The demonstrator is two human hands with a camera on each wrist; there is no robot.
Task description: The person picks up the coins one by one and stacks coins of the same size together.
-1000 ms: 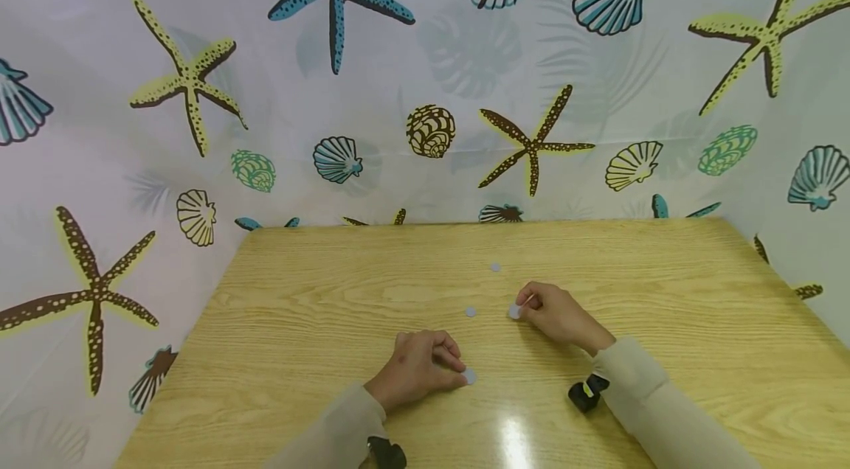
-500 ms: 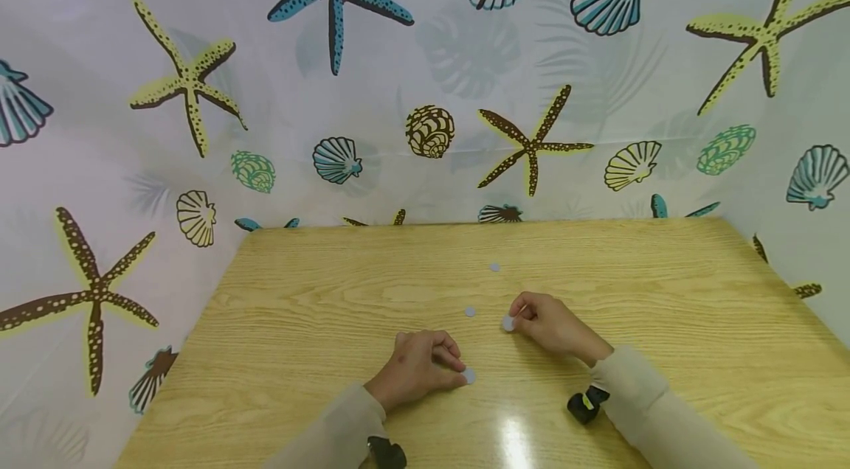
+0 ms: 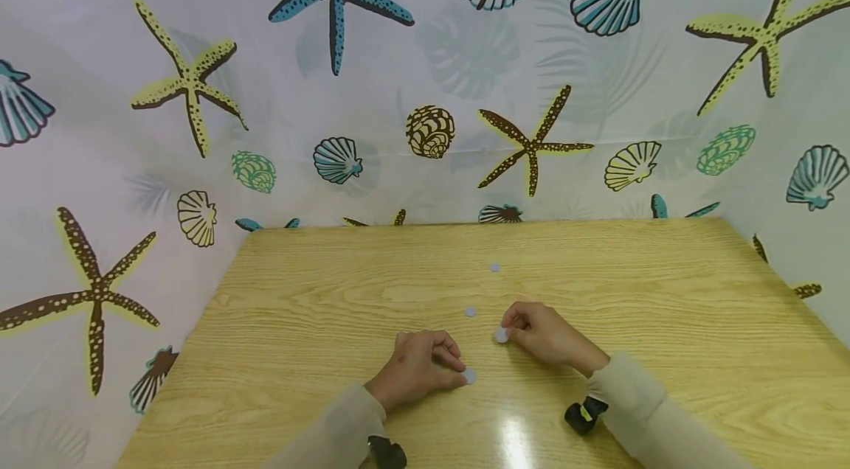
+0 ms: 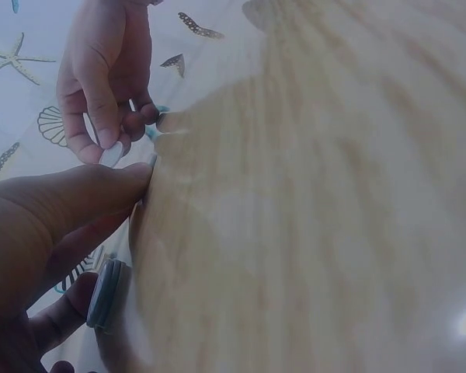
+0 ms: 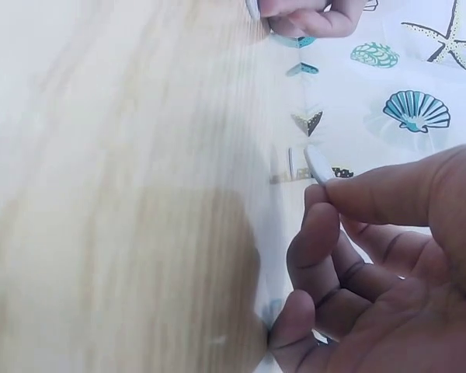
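Note:
My left hand pinches a small pale round disc between thumb and finger, low over the wooden table. In the left wrist view a grey-green disc-like piece with a layered edge sits by a fingertip of that hand; whether it is held or lies on the table, I cannot tell. To the right and farther back, my right hand pinches another pale disc, seen nearly edge-on as a thin white disc in the right wrist view. The two hands are apart.
A small pale disc lies on the wooden table beyond the hands. Farther back lies a second pale disc. Behind and beside the table hangs a white cloth printed with starfish and shells.
My right hand has moved left and nearer, with the disc still pinched. The left hand and the two discs farther back have stayed where they were.

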